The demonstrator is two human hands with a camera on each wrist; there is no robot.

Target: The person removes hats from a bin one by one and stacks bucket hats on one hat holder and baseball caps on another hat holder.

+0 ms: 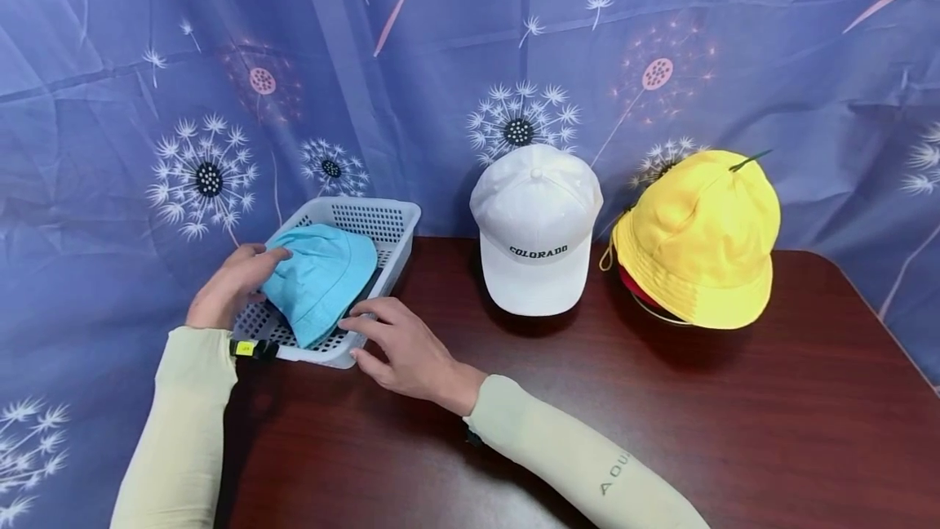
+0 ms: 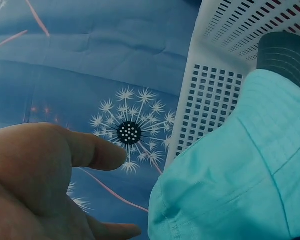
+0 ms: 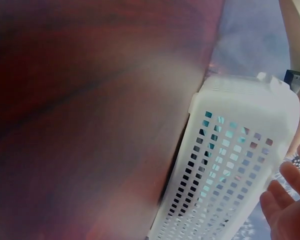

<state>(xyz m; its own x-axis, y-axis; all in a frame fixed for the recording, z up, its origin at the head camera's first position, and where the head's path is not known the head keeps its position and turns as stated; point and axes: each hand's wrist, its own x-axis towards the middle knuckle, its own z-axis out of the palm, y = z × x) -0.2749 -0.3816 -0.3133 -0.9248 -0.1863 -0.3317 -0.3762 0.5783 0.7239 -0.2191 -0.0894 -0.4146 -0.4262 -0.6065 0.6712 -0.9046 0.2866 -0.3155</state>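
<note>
A light-blue cloth bucket hat (image 1: 319, 272) lies in the white perforated plastic basket (image 1: 401, 258), at left. The left hand (image 1: 231, 282) and right hand (image 1: 407, 352) flank it, fingers loosely spread, seemingly gripping nothing (left-hand contact is unclear). Handling this hat seems the step; next calls for a two-handed pinch.

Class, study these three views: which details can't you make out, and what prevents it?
- Left wrist view: most of the dark stitched item, covered by the light blue hat and cut off by the right edge.
- Head view: most of the red item, covered by the yellow hat.
- Head view: whatever lies under the white cap, which hides it.
- Right wrist view: part of the right hand, cut off by the frame edge.
</note>
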